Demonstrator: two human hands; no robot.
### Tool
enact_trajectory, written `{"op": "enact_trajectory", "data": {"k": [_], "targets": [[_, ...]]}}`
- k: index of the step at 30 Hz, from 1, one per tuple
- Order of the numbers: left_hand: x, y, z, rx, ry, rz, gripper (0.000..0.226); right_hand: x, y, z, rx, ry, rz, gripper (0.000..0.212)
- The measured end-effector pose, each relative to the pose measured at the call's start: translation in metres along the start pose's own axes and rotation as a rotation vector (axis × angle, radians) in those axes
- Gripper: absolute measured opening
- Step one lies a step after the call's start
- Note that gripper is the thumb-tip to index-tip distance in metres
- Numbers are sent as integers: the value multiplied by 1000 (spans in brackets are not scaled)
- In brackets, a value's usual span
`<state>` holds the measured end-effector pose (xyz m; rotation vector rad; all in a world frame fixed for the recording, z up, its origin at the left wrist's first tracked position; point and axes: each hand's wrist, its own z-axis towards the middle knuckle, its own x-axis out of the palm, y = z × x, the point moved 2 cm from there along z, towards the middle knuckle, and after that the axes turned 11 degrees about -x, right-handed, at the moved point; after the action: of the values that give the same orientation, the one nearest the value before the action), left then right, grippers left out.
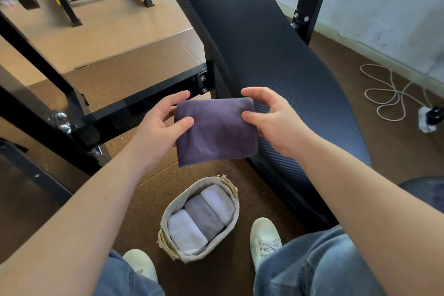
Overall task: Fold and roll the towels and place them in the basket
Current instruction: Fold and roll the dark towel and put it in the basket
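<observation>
Left hand (pixel 158 125) and right hand (pixel 274 120) each pinch a side edge of the purple towel (pixel 216 132), thumbs on its upper face, so it hangs in the air between them. Folded nearly square, its slightly longer axis runs near to far, with a rounded fold along the far edge. Their fingers (pixel 254 92) curl behind the cloth, mostly out of sight. Nearer, on the floor (pixel 144 194) between the shoes (pixel 264 235), the basket (pixel 192 258) holds three rolled towels (pixel 204 216) side by side, each pointing far-left to near-right.

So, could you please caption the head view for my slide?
Left hand and right hand hold a folded purple towel; a basket below holds three rolled towels.
</observation>
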<state>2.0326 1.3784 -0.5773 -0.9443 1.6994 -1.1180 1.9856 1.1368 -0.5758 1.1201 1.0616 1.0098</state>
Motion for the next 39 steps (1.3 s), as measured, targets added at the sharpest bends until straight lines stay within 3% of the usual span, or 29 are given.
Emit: {"op": "enact_trajectory", "data": {"k": [2,5,8,11,13,15,18,23,27,31,34,39], "targets": [[1,-2,-1,-27,4,-106,40,-1,1,1,-9,-53,22,34],[1,-5,0,-68,-37,-223,39,5,1,-2,44,10,131,26],[0,-6,2,-98,-35,-257,49,7,2,-5,12,120,2,45],[-3,-7,3,-114,11,-227,63,5,9,-3,-16,115,-18,53],[-4,-8,2,-93,31,-56,76,1,13,0,-35,107,-52,50],[-2,-8,1,-52,-11,258,85,-2,15,1,-69,129,-136,47],[6,-5,1,-10,-87,556,88,-1,12,1,-137,186,-401,45],[8,2,5,-21,-132,622,89,15,16,-4,-151,332,-760,61],[8,5,6,29,-126,694,77,25,9,-9,-312,373,-963,55],[4,5,4,133,-195,679,51,20,4,-8,-427,328,-1005,46],[3,4,-1,159,-208,632,39,15,6,-8,-409,306,-1021,42],[-1,5,-6,158,-183,506,39,7,14,-9,-271,212,-674,41]]}}
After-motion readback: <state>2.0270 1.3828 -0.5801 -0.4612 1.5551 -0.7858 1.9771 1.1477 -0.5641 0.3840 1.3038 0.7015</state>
